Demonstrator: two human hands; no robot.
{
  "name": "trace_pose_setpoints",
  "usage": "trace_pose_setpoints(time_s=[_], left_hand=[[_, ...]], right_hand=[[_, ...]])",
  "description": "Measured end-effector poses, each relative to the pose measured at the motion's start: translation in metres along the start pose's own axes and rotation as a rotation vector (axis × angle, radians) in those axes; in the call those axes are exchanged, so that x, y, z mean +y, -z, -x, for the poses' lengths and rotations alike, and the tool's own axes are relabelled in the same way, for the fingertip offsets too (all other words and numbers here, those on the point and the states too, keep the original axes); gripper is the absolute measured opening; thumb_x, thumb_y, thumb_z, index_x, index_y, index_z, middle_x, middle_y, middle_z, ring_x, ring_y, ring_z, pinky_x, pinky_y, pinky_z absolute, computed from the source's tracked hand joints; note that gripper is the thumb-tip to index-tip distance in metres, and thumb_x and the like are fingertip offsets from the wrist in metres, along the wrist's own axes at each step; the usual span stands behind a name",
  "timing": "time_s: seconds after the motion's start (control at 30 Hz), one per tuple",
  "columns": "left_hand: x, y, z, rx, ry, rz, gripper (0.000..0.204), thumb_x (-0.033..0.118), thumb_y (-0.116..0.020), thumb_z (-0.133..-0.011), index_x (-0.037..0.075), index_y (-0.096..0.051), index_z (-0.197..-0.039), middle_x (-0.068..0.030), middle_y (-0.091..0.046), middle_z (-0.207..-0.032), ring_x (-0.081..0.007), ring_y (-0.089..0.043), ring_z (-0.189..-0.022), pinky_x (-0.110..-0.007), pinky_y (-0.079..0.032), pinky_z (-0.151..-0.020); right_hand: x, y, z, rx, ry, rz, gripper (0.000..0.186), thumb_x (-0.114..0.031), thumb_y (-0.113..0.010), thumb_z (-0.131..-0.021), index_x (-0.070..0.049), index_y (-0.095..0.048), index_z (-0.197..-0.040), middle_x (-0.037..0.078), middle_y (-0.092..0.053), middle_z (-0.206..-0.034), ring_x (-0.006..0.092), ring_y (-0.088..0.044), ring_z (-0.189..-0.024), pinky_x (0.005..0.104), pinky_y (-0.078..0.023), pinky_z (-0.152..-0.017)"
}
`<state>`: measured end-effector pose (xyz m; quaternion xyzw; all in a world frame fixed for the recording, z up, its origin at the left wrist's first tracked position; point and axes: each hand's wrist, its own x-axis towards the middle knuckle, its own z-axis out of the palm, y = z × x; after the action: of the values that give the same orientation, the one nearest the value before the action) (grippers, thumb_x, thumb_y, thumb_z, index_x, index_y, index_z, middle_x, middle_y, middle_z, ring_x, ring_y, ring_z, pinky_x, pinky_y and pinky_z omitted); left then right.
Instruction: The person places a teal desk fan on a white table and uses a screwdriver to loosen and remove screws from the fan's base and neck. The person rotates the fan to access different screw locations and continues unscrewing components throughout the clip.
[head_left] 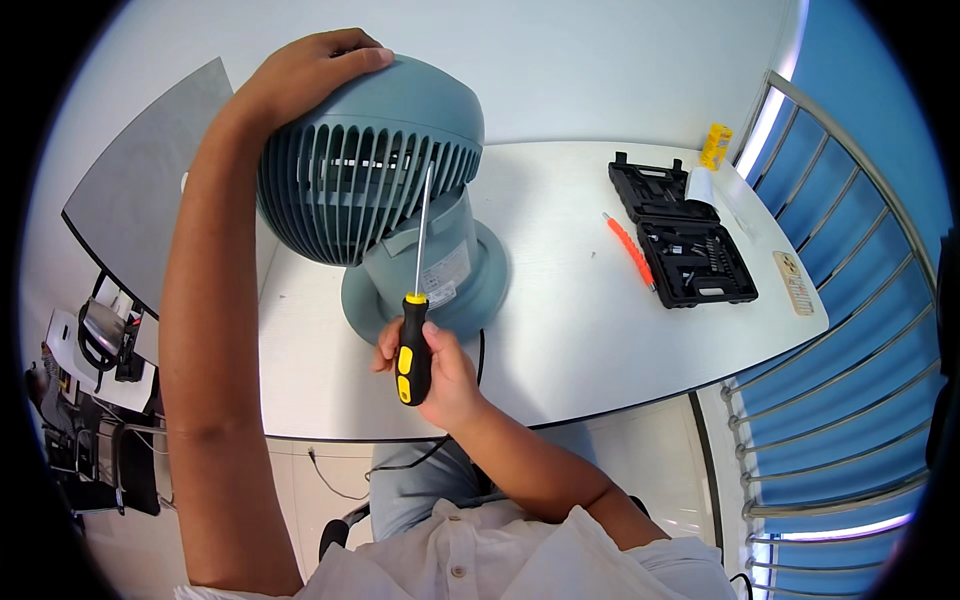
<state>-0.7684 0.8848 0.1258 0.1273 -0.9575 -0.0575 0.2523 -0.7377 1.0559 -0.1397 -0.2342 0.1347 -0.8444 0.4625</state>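
A grey-green desk fan [400, 95] stands on the white table, its slatted back grille [330, 190] turned toward me. My left hand [310, 75] lies over the top of the fan head, with the thumb on the shell and the fingers curled over the far side, partly hidden. In front of the fan base, my right hand [455, 375] grips a screwdriver [413, 350] by its black and yellow handle. The long metal shaft points up, its tip overlapping the right part of the grille. Whether the tip touches a screw cannot be made out.
An open black tool case [690, 270] lies to the right, beside an orange-red rod-shaped tool [630, 250]. A yellow box [716, 146] stands at the far right, and a power strip [793, 283] near the right edge. Metal railings [850, 180] run past the table [560, 330].
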Motion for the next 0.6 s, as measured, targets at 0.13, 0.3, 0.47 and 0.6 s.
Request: trace_pose_setpoints(time_s=[0.13, 0.3, 0.47, 0.6], left_hand=[[-0.001, 0.001, 0.000, -0.016, -0.003, 0.006, 0.056, 0.053, -0.052, -0.083, 0.010, -0.062, -0.118, -0.0150, -0.066, -0.105, -0.0250, -0.063, -0.093, -0.032, -0.047, -0.087], [-0.006, -0.002, -0.001, 0.051, -0.025, 0.000, 0.058, 0.060, -0.049, -0.081, 0.014, -0.066, -0.111, -0.0158, -0.067, -0.100, -0.0277, -0.065, -0.089, -0.035, -0.049, -0.084], [-0.004, 0.001, 0.003, 0.038, -0.008, 0.020, 0.054, 0.053, -0.052, -0.083, 0.012, -0.064, -0.116, -0.0152, -0.066, -0.104, -0.0254, -0.064, -0.091, -0.033, -0.048, -0.085], [-0.001, 0.003, 0.007, 0.000, -0.006, 0.077, 0.052, 0.049, -0.053, -0.084, 0.011, -0.062, -0.117, -0.0153, -0.064, -0.105, -0.0243, -0.063, -0.092, -0.032, -0.048, -0.085]], right_hand=[[-0.007, -0.007, 0.007, -0.067, -0.072, -0.055, 0.041, -0.048, -0.047, -0.094, -0.008, -0.049, -0.099, 0.009, -0.057, -0.078, 0.0184, -0.062, -0.065, 0.0298, -0.051, -0.062], [-0.003, -0.003, 0.005, -0.063, 0.027, 0.129, 0.034, -0.040, -0.052, -0.094, -0.007, -0.049, -0.099, 0.008, -0.057, -0.071, 0.0146, -0.056, -0.054, 0.0265, -0.047, -0.052], [0.006, -0.011, 0.005, 0.233, 0.105, 0.335, 0.036, -0.039, -0.053, -0.093, -0.005, -0.049, -0.104, 0.009, -0.055, -0.067, 0.0160, -0.051, -0.050, 0.0290, -0.044, -0.049], [0.009, 0.004, 0.008, -0.028, 0.039, 0.020, 0.034, -0.035, -0.050, -0.094, -0.004, -0.050, -0.108, 0.010, -0.056, -0.078, 0.0173, -0.056, -0.066, 0.0299, -0.046, -0.059]])
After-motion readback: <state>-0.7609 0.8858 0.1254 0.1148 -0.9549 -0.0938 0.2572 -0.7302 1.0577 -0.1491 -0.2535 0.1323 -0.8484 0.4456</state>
